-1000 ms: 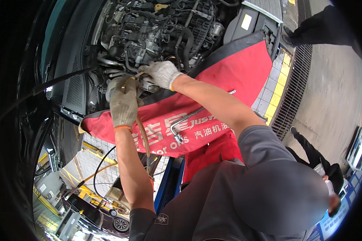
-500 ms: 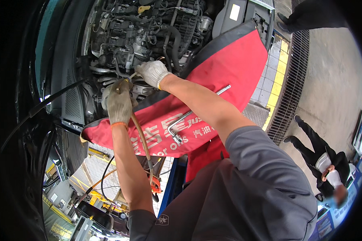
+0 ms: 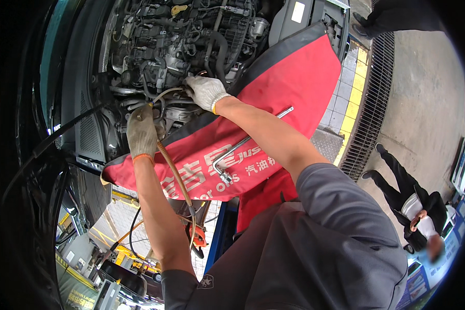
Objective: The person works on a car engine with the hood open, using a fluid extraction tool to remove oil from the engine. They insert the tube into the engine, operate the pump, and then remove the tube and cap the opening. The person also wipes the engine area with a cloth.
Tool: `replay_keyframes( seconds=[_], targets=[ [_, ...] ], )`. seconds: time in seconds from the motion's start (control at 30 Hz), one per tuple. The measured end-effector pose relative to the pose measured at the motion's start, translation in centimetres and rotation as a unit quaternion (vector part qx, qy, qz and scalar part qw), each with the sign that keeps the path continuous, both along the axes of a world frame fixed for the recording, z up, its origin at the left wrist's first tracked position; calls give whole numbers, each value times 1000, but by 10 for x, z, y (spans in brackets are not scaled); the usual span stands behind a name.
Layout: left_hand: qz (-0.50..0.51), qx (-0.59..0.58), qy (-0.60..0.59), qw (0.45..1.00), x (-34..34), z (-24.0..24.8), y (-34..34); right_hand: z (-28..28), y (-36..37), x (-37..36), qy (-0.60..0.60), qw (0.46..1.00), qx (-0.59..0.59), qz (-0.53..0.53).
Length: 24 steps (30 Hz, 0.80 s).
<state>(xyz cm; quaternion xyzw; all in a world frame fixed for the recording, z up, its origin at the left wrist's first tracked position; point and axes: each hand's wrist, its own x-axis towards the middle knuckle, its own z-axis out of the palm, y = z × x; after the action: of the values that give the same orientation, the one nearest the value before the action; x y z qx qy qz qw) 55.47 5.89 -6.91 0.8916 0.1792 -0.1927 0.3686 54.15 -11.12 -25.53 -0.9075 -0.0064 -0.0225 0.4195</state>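
Observation:
My left hand [image 3: 143, 129], in a worn work glove, is closed round the upper end of a brown hose [image 3: 171, 164]. From the top of that fist a thin pale tube [image 3: 165, 94] arcs over to my right hand [image 3: 206, 93]. The gloved right fingers pinch the far end of this tube, and its tip is hidden by them. Both hands are above the near edge of an open car engine bay [image 3: 165, 57]. Under my forearms lies a red fender cover [image 3: 294, 85] with a black border, and an L-shaped socket wrench [image 3: 248, 139] rests on it.
A thin black prop rod [image 3: 70, 126] slants across the left. Below the cover, the hose runs down near an orange-red tool [image 3: 199, 235]. At right are a floor grate [image 3: 372, 98], a person in dark clothes [image 3: 416, 206] and another person's legs [image 3: 398, 18].
My hands have drawn apart, the right moving slightly right and the left slightly left. More of the thin tube now shows between them. The view has shifted a little.

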Motion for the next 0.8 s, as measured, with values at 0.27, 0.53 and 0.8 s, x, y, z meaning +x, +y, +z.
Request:
replay_keyframes(
  seconds=[0.27, 0.53, 0.8],
  targets=[
    [5, -6, 22, 1000, 11, -4, 7, 6, 1, -30, 8, 1000, 23, -5],
    [-9, 20, 33, 999, 11, 1, 8, 1, 14, -32, 32, 999, 24, -4],
    [-20, 6, 7, 1000, 8, -3, 16, 9, 26, 3, 49, 998, -33, 0]
  ],
)
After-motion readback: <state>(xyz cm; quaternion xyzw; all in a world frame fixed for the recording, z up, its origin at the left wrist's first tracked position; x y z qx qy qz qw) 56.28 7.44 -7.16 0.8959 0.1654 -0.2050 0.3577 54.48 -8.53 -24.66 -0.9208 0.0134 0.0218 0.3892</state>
